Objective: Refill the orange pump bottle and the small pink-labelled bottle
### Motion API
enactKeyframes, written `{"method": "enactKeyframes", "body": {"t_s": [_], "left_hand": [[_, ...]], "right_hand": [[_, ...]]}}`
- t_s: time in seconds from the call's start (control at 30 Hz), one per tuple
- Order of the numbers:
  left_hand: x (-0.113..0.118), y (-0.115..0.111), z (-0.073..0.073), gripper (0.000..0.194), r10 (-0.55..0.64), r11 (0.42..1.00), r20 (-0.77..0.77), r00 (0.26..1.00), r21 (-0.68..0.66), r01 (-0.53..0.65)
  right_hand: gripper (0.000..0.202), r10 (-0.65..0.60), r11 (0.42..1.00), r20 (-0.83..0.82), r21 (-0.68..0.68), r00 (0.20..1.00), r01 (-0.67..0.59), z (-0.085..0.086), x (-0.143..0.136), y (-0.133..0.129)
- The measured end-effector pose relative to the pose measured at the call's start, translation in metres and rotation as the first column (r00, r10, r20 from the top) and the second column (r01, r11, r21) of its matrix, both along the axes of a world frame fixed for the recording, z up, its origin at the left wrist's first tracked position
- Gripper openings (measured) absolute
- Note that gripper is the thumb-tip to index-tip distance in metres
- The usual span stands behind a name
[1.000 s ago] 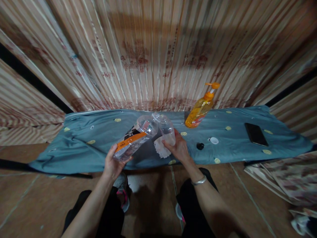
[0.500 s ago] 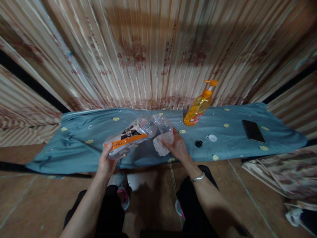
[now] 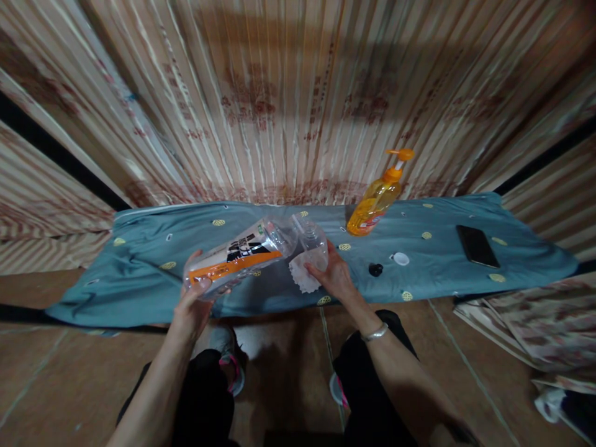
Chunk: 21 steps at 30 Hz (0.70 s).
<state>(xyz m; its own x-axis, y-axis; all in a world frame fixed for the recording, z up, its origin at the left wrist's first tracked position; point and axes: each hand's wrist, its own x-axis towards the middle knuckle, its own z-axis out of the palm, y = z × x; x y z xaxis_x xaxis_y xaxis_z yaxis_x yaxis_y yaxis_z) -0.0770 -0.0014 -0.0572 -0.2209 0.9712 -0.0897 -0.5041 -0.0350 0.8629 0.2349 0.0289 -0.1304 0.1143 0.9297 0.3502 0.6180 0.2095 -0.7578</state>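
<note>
My left hand (image 3: pixel 192 309) is closed around the base of a large clear plastic bottle (image 3: pixel 239 253) with a white, black and orange label. The bottle lies tilted, its neck end pointing right and slightly up. In my right hand (image 3: pixel 338 277) is a smaller clear plastic container (image 3: pixel 313 234), with its upper end at the bottle's neck end. Whether the two touch, I cannot tell. A whitish, wavy-edged piece (image 3: pixel 303 277) shows under my right thumb; its join to the container is unclear. Both hands are above the blue cloth (image 3: pixel 139 267).
A pump bottle of orange liquid (image 3: pixel 372 208) stands at the back of the cloth. To the right are a small black cap-like object (image 3: pixel 375 270), a white round lid (image 3: pixel 401 259) and a dark flat phone-like object (image 3: pixel 477 246). Curtains (image 3: pixel 288 124) hang behind.
My left hand and the large bottle have shifted slightly left, and the bottle has rolled so that more of its label shows. My right hand has hardly moved.
</note>
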Motion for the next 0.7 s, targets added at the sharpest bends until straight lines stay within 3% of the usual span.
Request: {"method": "enactKeyframes", "body": {"t_s": [0.27,0.47,0.7], "left_hand": [[-0.012,0.000,-0.008,0.081,-0.022,0.999,-0.108,0.994,0.046,0.027],[-0.013,-0.003,-0.002,0.076,-0.070,0.996,-0.185,0.980,0.038,0.078],[-0.011,0.002,-0.005,0.081,-0.046,0.997,-0.216,0.975,0.050,0.058]], "right_hand": [[0.078,0.008,1.000,0.027,0.011,1.000,-0.008,0.004,0.001,-0.003],[0.079,0.006,1.000,0.046,0.009,0.999,-0.006,0.003,0.003,-0.003],[0.080,0.019,1.000,0.039,-0.017,0.999,-0.018,0.001,0.005,-0.004]]}}
